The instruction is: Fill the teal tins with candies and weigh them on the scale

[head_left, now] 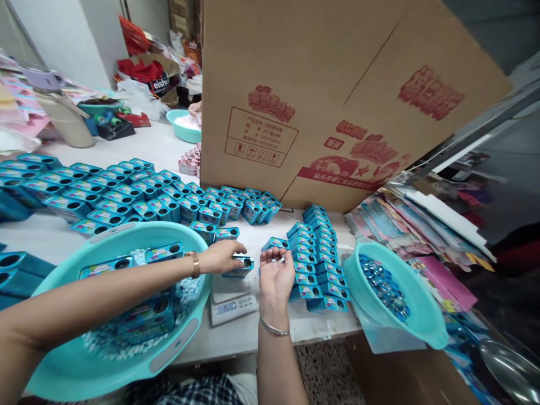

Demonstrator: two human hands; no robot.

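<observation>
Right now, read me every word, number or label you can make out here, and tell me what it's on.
"eishu": cut-off white letters on the black bag at the back.
Scale display: digits too small to read.
Cardboard carton: red Chinese print, too blurred to read.
Blue tins: lid labels too small to read.

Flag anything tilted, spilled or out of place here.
The small teal plastic basin of shiny blue round pieces sits tilted, hanging past the white table's right front corner; it could slide off. The big cardboard box leans too. Nothing looks spilled.
</observation>
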